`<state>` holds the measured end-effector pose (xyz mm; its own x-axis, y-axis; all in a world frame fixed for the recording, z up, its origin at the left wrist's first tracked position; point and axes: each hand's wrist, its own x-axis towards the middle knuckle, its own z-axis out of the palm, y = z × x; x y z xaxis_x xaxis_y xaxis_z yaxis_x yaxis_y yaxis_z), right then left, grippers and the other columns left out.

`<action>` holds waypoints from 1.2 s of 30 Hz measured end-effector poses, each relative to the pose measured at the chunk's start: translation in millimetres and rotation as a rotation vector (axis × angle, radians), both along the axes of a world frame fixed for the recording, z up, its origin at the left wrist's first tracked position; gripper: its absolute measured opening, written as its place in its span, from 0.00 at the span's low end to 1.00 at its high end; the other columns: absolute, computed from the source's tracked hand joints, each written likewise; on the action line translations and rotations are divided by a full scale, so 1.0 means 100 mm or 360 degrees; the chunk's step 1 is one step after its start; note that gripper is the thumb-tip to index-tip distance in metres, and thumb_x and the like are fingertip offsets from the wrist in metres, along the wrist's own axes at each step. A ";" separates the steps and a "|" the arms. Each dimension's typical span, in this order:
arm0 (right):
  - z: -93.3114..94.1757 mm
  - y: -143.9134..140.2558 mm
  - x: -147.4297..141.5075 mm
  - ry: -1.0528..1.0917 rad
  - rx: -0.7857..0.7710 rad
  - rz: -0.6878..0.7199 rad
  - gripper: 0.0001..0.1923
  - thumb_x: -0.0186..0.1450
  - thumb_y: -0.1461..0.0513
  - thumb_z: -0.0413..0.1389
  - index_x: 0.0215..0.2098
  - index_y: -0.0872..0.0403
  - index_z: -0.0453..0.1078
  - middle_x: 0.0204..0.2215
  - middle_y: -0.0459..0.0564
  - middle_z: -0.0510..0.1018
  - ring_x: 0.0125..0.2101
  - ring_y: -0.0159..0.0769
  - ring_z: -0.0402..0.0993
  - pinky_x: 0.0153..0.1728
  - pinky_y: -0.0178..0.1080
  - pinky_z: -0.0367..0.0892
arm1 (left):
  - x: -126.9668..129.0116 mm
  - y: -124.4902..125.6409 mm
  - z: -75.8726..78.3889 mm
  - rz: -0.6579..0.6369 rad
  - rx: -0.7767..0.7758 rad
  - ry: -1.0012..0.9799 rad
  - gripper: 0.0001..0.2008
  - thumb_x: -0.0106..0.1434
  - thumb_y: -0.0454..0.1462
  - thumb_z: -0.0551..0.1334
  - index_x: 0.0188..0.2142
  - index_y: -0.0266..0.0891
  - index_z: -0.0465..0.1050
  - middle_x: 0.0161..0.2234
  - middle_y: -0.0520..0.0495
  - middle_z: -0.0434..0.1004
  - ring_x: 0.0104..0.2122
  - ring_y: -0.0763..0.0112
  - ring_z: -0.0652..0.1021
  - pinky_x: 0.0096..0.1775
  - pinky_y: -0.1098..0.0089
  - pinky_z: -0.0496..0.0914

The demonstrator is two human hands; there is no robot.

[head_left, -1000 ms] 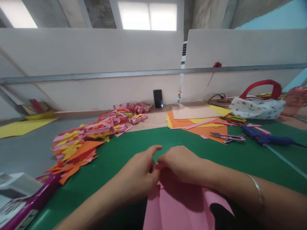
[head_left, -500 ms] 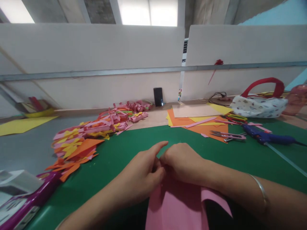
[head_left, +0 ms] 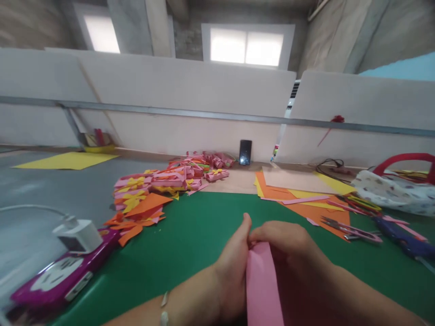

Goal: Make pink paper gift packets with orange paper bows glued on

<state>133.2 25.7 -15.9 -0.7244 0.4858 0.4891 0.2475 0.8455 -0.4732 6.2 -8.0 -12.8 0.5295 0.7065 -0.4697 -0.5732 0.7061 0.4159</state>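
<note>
A pink sheet of paper (head_left: 262, 285), folded along its length, stands between my two hands above the near edge of the green mat (head_left: 204, 231). My left hand (head_left: 234, 271) is closed on its left side, thumb pointing up. From the right, my right hand (head_left: 288, 242) curls over the top of the paper with its fingers bent against it. The fingertips of both hands meet at the paper's upper end, and some of them are hidden. The lower part of the paper runs out of view.
A pile of cut pink, orange and yellow paper (head_left: 163, 181) lies left. A purple power strip (head_left: 64, 271) holds a white charger (head_left: 78, 235). At right lie orange sheets (head_left: 316, 213), snips (head_left: 353, 228), a blue glue gun (head_left: 404, 235) and a cloth basket (head_left: 390, 192). A phone (head_left: 245, 152) leans behind.
The view has swung left and up. My hands have turned the pink paper, so a narrow folded face shows in place of the broad one. My right hand has opened out slightly along it.
</note>
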 end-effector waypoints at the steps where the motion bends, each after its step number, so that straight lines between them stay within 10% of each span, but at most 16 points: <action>1: -0.01 -0.01 -0.01 0.0012 0.0039 -0.0006 0.11 0.57 0.72 0.48 0.28 0.56 0.71 0.22 0.45 0.70 0.24 0.29 0.64 0.24 0.33 0.58 | -0.01 -0.01 0.00 0.0035 -0.0040 -0.0014 0.33 0.59 0.60 0.41 0.20 0.37 0.66 0.18 0.46 0.72 0.27 0.66 0.76 0.34 0.70 0.67; 25: -0.01 -0.03 -0.12 0.0188 0.0005 0.0005 0.09 0.51 0.72 0.49 0.24 0.56 0.69 0.22 0.45 0.68 0.23 0.28 0.63 0.22 0.31 0.56 | -0.01 -0.02 -0.12 0.0068 -0.0023 -0.0387 0.28 0.59 0.58 0.48 0.18 0.38 0.62 0.18 0.49 0.69 0.29 0.65 0.75 0.37 0.67 0.67; 36: 0.05 0.10 0.01 0.0096 0.0084 -0.0190 0.11 0.50 0.74 0.46 0.15 0.56 0.58 0.18 0.42 0.63 0.20 0.25 0.58 0.20 0.29 0.51 | 0.05 0.00 -0.08 0.0035 0.0645 0.0095 0.26 0.64 0.52 0.44 0.34 0.33 0.70 0.28 0.43 0.74 0.34 0.62 0.75 0.39 0.65 0.66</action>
<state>134.0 36.1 -10.4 -0.6314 0.5395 0.5570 0.3204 0.8356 -0.4461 11.6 -7.7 -20.3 0.4926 0.8514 -0.1801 -0.5528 0.4660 0.6909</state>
